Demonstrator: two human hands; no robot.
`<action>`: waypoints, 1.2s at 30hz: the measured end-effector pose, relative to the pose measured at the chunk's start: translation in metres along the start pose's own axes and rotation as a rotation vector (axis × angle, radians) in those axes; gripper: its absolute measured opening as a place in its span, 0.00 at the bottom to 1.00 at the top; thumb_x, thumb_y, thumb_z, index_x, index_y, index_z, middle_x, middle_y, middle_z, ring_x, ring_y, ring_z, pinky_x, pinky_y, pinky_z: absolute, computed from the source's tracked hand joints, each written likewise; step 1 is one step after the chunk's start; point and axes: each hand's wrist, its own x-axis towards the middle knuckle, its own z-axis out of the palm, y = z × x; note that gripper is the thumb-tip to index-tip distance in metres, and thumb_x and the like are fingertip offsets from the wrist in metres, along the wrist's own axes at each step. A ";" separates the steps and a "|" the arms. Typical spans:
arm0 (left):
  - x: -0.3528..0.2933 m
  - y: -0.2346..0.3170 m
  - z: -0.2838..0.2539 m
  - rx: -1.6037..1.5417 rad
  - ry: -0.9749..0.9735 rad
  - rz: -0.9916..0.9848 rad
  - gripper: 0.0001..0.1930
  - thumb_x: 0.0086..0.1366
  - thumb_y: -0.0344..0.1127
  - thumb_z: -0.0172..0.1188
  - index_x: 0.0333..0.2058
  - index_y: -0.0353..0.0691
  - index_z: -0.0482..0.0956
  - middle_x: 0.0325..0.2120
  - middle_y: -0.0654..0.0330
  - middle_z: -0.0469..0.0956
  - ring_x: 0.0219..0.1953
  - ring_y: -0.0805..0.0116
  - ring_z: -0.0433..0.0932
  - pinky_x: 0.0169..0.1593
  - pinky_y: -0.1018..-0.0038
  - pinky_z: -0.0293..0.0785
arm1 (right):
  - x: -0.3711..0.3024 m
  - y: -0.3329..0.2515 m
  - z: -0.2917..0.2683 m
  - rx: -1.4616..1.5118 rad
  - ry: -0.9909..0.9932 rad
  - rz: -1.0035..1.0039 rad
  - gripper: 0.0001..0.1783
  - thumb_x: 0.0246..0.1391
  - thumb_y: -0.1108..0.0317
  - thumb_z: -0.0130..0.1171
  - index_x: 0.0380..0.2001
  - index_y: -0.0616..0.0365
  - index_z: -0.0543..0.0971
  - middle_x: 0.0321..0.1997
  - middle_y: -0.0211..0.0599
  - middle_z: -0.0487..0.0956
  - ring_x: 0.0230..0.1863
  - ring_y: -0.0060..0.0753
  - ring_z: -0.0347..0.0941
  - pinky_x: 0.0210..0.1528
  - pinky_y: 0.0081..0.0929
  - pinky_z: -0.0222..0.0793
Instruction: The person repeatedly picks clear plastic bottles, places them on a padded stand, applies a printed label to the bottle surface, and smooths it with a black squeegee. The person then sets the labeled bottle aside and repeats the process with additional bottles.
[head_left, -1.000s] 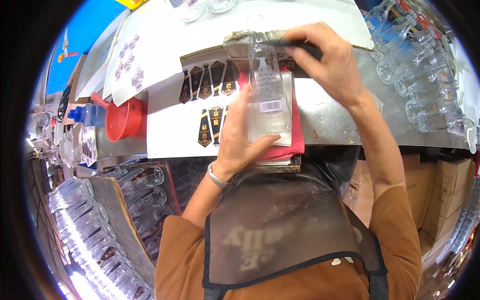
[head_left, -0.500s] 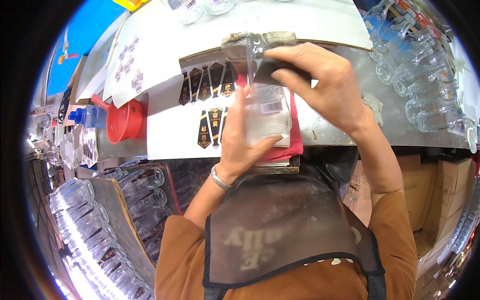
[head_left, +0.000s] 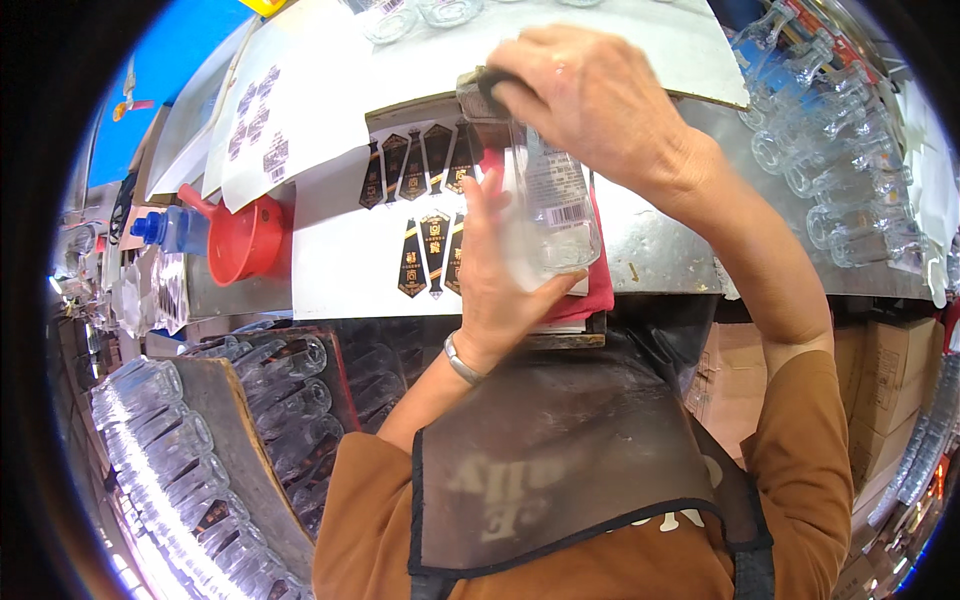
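Note:
A clear glass bottle (head_left: pixel 568 238) lies on its side with its base toward me. A printed label with a barcode is on its upper face. My left hand (head_left: pixel 485 285) cups the bottle's left side and base, thumb along the bottom edge. Over the neck end, my right hand (head_left: pixel 605 105) pinches a flat black pad or scraper (head_left: pixel 492 92); its exact kind is unclear. That hand hides the neck. A greyish cloth-wrapped rest (head_left: pixel 468 95) shows beyond, and a red cloth (head_left: pixel 600 285) lies under the bottle.
Black-and-gold tie-shaped labels (head_left: pixel 432 245) lie on a white sheet left of the bottle. Further left are a red dipper (head_left: pixel 240 240) and a blue-capped container (head_left: pixel 170 230). Bottles fill the right (head_left: pixel 860 220) and lower left (head_left: pixel 170 450). Cardboard boxes (head_left: pixel 885 380) stand below the bench.
My right hand has moved away from me and leftward with the black pad, toward the neck end. The bottle and my left hand have shifted slightly right.

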 end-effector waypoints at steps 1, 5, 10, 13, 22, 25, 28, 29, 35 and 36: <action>0.000 0.000 0.000 0.001 0.002 -0.001 0.69 0.40 0.36 0.83 0.72 0.28 0.39 0.68 0.40 0.59 0.60 0.45 0.71 0.63 0.60 0.69 | -0.003 -0.004 -0.001 0.026 -0.035 -0.055 0.06 0.48 0.68 0.62 0.27 0.59 0.79 0.26 0.40 0.79 0.31 0.42 0.80 0.32 0.40 0.77; -0.001 -0.005 -0.004 0.204 -0.071 0.065 0.68 0.43 0.36 0.82 0.72 0.30 0.37 0.68 0.40 0.58 0.63 0.46 0.68 0.66 0.58 0.65 | -0.043 -0.049 -0.022 0.326 -0.298 -0.212 0.09 0.44 0.70 0.65 0.30 0.55 0.77 0.26 0.37 0.73 0.29 0.37 0.75 0.34 0.34 0.76; -0.001 0.004 -0.008 -0.041 -0.118 -0.060 0.64 0.49 0.31 0.76 0.73 0.34 0.34 0.71 0.41 0.53 0.70 0.48 0.60 0.71 0.56 0.57 | -0.042 0.020 -0.019 0.253 -0.010 0.147 0.10 0.49 0.71 0.67 0.35 0.59 0.80 0.40 0.38 0.82 0.41 0.40 0.79 0.40 0.31 0.76; 0.001 -0.006 -0.027 -0.173 -0.202 -0.032 0.56 0.54 0.26 0.68 0.73 0.31 0.36 0.71 0.43 0.54 0.70 0.51 0.60 0.71 0.59 0.56 | -0.083 -0.020 -0.021 0.444 -0.026 -0.015 0.16 0.39 0.77 0.70 0.35 0.55 0.81 0.38 0.37 0.81 0.41 0.43 0.78 0.43 0.36 0.77; 0.074 -0.012 -0.004 -0.580 -0.163 -0.551 0.36 0.69 0.44 0.62 0.66 0.26 0.61 0.65 0.44 0.65 0.66 0.58 0.67 0.68 0.67 0.61 | -0.050 0.056 -0.015 0.855 0.173 0.638 0.13 0.65 0.71 0.53 0.49 0.61 0.81 0.42 0.29 0.83 0.42 0.19 0.76 0.48 0.21 0.73; 0.063 -0.006 -0.001 -0.610 -0.095 -0.509 0.37 0.66 0.37 0.65 0.67 0.27 0.59 0.64 0.46 0.67 0.64 0.60 0.69 0.65 0.67 0.65 | -0.047 0.066 -0.007 1.133 0.012 0.853 0.17 0.63 0.63 0.56 0.48 0.62 0.82 0.40 0.34 0.85 0.41 0.23 0.78 0.50 0.24 0.73; 0.054 0.030 -0.002 -0.555 -0.198 -0.324 0.39 0.64 0.35 0.66 0.68 0.29 0.57 0.57 0.48 0.73 0.59 0.61 0.73 0.61 0.67 0.70 | -0.043 0.032 -0.036 0.993 -0.111 0.665 0.20 0.59 0.57 0.63 0.46 0.63 0.82 0.36 0.39 0.84 0.38 0.26 0.79 0.45 0.27 0.74; 0.048 0.035 -0.003 -0.470 -0.210 -0.266 0.40 0.63 0.34 0.66 0.69 0.30 0.56 0.55 0.48 0.75 0.57 0.61 0.75 0.60 0.67 0.71 | -0.043 0.020 -0.043 0.966 -0.107 0.548 0.21 0.58 0.56 0.65 0.45 0.63 0.82 0.34 0.42 0.84 0.36 0.28 0.79 0.43 0.27 0.74; 0.039 0.027 -0.024 -0.403 -0.191 -0.057 0.44 0.58 0.28 0.61 0.72 0.30 0.50 0.67 0.44 0.64 0.68 0.53 0.66 0.68 0.61 0.61 | -0.022 0.003 -0.103 0.612 -0.058 0.522 0.16 0.58 0.61 0.66 0.42 0.63 0.82 0.35 0.32 0.84 0.38 0.18 0.77 0.42 0.20 0.72; 0.039 0.025 -0.026 -0.402 -0.179 -0.066 0.44 0.57 0.26 0.60 0.72 0.31 0.50 0.68 0.45 0.62 0.68 0.51 0.65 0.69 0.59 0.61 | -0.011 0.014 -0.115 0.552 0.009 0.530 0.16 0.59 0.60 0.65 0.40 0.63 0.82 0.35 0.33 0.85 0.38 0.17 0.77 0.42 0.21 0.72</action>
